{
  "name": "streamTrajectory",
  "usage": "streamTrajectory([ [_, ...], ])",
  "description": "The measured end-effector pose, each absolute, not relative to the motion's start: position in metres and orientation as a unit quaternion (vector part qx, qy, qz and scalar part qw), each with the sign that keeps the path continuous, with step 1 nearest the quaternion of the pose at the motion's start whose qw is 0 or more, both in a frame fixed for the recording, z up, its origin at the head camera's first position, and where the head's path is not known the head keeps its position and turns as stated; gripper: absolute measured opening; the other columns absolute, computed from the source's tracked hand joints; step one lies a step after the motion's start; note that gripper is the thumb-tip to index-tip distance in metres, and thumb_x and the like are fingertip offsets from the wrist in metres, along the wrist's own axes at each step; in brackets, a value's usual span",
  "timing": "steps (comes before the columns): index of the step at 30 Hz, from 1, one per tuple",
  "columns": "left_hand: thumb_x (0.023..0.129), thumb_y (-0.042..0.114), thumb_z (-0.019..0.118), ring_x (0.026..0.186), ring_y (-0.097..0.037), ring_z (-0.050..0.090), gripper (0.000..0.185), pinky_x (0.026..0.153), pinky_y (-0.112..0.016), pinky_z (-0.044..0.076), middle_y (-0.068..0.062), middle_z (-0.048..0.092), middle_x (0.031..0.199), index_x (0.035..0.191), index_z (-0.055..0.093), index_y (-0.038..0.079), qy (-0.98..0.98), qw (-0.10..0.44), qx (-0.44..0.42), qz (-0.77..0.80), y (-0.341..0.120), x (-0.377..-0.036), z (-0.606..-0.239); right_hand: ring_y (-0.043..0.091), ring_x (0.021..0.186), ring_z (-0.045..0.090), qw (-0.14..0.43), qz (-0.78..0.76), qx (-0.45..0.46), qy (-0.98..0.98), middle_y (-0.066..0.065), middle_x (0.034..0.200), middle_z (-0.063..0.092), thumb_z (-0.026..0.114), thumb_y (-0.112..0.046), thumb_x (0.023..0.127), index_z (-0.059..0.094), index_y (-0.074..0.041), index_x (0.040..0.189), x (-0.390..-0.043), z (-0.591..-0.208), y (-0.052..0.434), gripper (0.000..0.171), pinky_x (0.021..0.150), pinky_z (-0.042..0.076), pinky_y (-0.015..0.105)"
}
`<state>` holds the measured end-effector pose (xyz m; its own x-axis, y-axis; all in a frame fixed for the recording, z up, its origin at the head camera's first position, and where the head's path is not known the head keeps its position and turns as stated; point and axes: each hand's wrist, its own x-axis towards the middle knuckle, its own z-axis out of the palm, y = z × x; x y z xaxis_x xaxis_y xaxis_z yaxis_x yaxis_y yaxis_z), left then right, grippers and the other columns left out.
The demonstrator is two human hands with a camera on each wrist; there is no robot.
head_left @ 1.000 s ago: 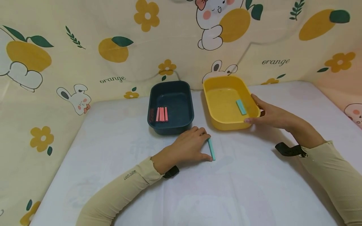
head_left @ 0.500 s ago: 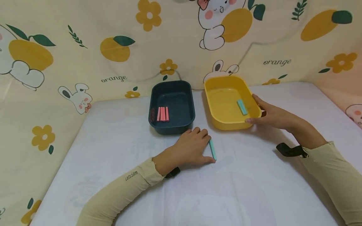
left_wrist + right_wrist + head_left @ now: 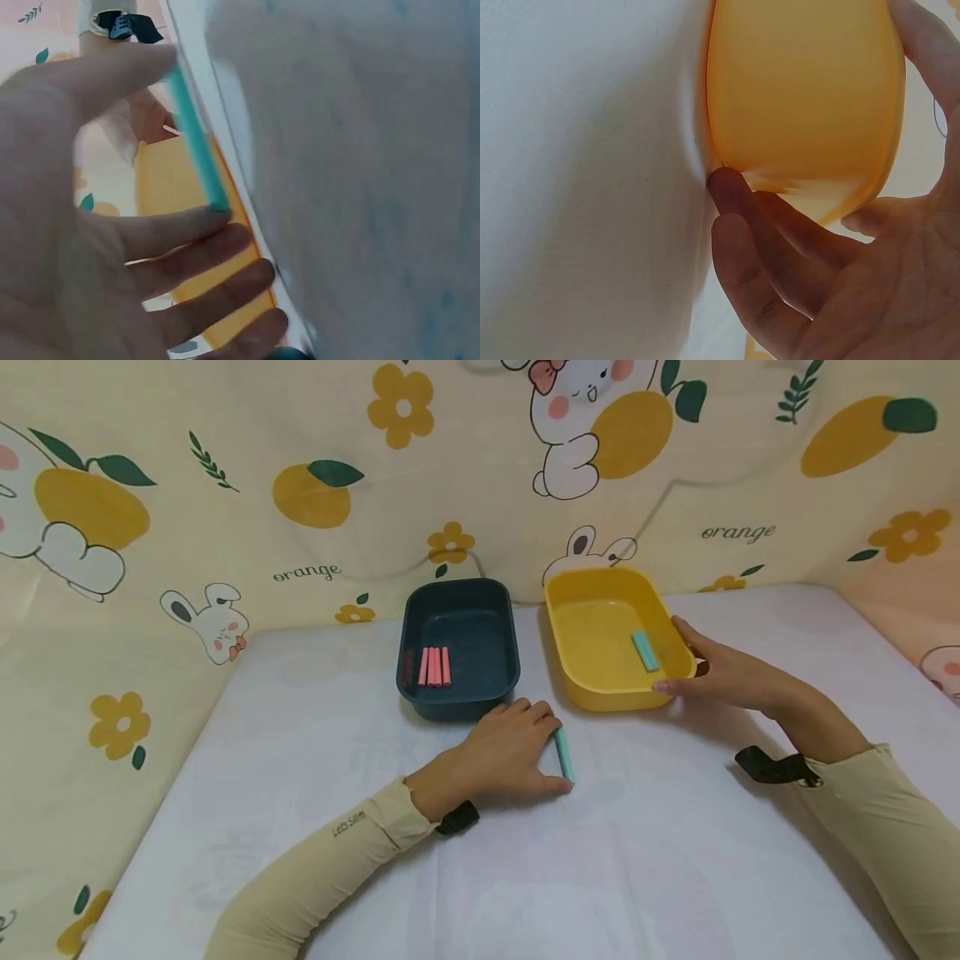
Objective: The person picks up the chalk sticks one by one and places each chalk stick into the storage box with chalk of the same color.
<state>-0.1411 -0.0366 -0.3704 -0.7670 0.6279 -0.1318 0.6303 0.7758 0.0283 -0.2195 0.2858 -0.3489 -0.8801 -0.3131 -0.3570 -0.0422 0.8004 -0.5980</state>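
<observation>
A teal stick lies on the white table in front of the two tubs. My left hand pinches it end to end between thumb and forefinger; the left wrist view shows the stick spanning that gap. My right hand grips the right front corner of the yellow tub, thumb along the rim and fingers against its outer wall. A second teal stick lies inside the yellow tub.
A dark blue tub stands left of the yellow one and holds several pink sticks. A printed cloth backdrop rises just behind both tubs. The white table stretches toward me.
Both hands keep their places, the left on the teal stick and the right on the yellow tub. Only the head view has shifted slightly.
</observation>
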Motion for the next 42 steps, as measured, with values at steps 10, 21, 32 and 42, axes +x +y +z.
streamTrajectory([
  [10,0.081,0.071,0.062,0.120,-0.014,0.049,0.079,0.101,-0.033,0.048,0.004,0.050,0.144,0.142,0.052,0.020,0.935,0.058,0.345,0.057,-0.032,-0.143,-0.362,0.041,0.122,0.041,0.221,-0.289,-0.097,0.926,0.027,0.160,0.016,0.063,-0.052,0.092,-0.019,-0.022,0.157,-0.218,-0.349,0.289,0.109,0.097,0.041,0.060],
  [21,0.081,0.068,0.064,0.116,-0.013,0.049,0.077,0.099,-0.031,0.049,0.003,0.052,0.141,0.138,0.055,0.018,0.931,0.019,0.349,0.101,-0.023,-0.149,-0.344,0.042,0.121,0.039,0.225,-0.283,-0.098,0.927,0.028,0.157,0.019,0.064,-0.054,0.091,-0.019,-0.022,0.157,-0.220,-0.343,0.288,0.111,0.097,0.041,0.061],
  [32,0.080,0.058,0.071,0.117,-0.013,0.050,0.076,0.102,-0.029,0.048,0.000,0.053,0.135,0.138,0.055,0.013,0.928,-0.012,0.337,0.157,-0.016,-0.175,-0.334,0.045,0.125,0.039,0.221,-0.292,-0.107,0.925,0.030,0.160,0.016,0.066,-0.051,0.090,-0.019,-0.019,0.157,-0.221,-0.345,0.285,0.112,0.104,0.033,0.069],
  [42,0.080,0.060,0.069,0.114,-0.012,0.051,0.079,0.101,-0.025,0.048,0.001,0.051,0.136,0.142,0.052,0.014,0.945,0.011,0.284,0.160,0.000,-0.210,-0.338,0.044,0.123,0.038,0.227,-0.288,-0.108,0.924,0.028,0.161,0.014,0.065,-0.053,0.090,-0.020,-0.020,0.157,-0.222,-0.347,0.284,0.113,0.101,0.037,0.066],
])
